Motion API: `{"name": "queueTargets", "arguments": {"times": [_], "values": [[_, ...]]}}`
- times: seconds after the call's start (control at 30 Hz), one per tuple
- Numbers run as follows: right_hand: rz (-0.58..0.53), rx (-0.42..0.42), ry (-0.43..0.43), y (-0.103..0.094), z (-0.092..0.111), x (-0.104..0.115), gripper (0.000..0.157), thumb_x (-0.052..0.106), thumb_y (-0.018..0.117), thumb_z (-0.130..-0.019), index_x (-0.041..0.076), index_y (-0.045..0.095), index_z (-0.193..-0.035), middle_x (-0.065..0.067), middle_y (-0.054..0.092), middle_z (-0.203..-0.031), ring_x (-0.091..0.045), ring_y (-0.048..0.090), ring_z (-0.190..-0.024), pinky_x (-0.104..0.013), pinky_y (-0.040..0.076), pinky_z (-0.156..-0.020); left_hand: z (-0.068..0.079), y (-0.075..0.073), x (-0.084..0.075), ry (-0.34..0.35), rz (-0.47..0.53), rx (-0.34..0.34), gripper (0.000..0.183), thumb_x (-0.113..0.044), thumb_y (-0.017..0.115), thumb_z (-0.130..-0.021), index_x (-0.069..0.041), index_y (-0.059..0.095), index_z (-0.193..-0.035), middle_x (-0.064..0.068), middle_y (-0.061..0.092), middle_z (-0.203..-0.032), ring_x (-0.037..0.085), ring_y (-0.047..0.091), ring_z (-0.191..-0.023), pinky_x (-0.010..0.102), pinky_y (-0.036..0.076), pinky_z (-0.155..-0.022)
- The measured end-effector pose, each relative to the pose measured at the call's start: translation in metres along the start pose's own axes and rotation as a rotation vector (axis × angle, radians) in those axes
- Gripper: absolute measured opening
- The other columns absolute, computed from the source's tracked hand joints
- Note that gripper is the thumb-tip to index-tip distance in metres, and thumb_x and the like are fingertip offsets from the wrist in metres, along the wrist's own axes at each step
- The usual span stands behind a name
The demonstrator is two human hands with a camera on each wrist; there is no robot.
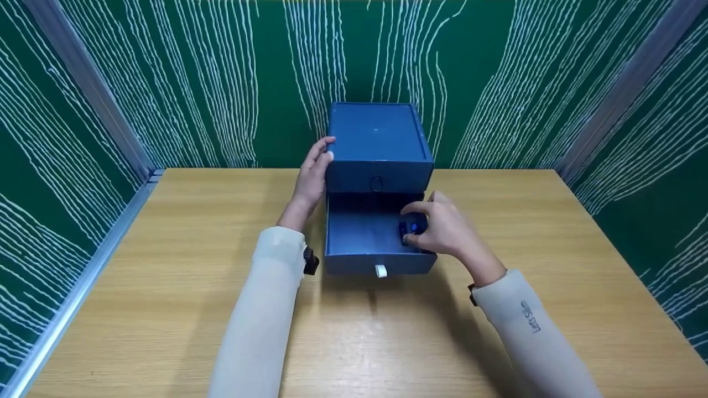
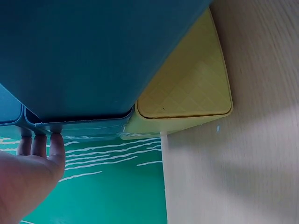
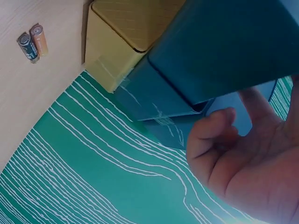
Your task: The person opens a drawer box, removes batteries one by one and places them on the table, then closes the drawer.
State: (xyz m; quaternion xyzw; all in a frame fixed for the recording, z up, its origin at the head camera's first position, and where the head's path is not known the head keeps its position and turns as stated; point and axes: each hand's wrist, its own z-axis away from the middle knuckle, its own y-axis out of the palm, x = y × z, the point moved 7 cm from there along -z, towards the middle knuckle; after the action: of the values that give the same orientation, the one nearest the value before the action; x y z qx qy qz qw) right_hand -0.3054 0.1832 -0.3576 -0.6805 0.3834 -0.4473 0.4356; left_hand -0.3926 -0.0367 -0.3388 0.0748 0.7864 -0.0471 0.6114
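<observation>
A blue drawer unit (image 1: 381,132) stands at the back of the table, with its lower blue drawer (image 1: 359,232) pulled out. My left hand (image 1: 312,179) lies against the unit's left side near the top, and its fingertips (image 2: 57,140) touch the blue wall. Over the right part of the drawer is my right hand (image 1: 442,224), thumb and index finger bent about a small dark blue object (image 1: 403,233) with shiny faces. The thumb overlaps the object's near end, and the index fingertip is just beyond its far end; I cannot tell whether they pinch it.
Beneath the blue drawers sits a yellow drawer box (image 2: 187,84). Two batteries, one dark (image 3: 29,47) and one orange (image 3: 39,39), stand on the table to the unit's right. A white pull tab (image 1: 380,271) sticks out from the open drawer's front. Green walls (image 1: 271,83) enclose the table.
</observation>
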Motion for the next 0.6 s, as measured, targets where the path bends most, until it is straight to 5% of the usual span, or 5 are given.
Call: {"name": "queueTargets", "arguments": {"times": [0.23,0.6], "values": [[0.052,0.009,-0.056,0.008,-0.008,0.002,0.040,0.038,0.075,-0.059,0.022,0.066,-0.095,-0.010,0.054,-0.099,-0.022,0.046,-0.089,-0.040,0.042,-0.075,-0.009,-0.004,0.013,0.022,-0.007,-0.012,0.035,-0.031,0.036,-0.091,-0.029,0.042,-0.126,-0.008,0.028,-0.140,0.012,0.028,-0.126,0.039,0.022,-0.104],[0.094,0.004,-0.053,0.013,-0.015,0.000,0.039,0.038,0.076,-0.055,0.021,0.068,-0.090,-0.015,0.053,-0.104,-0.026,0.045,-0.092,-0.043,0.039,-0.081,-0.008,-0.004,0.014,0.002,-0.021,-0.030,0.034,-0.033,0.036,-0.091,-0.032,0.043,-0.125,-0.009,0.030,-0.139,0.012,0.029,-0.125,0.039,0.021,-0.105]]}}
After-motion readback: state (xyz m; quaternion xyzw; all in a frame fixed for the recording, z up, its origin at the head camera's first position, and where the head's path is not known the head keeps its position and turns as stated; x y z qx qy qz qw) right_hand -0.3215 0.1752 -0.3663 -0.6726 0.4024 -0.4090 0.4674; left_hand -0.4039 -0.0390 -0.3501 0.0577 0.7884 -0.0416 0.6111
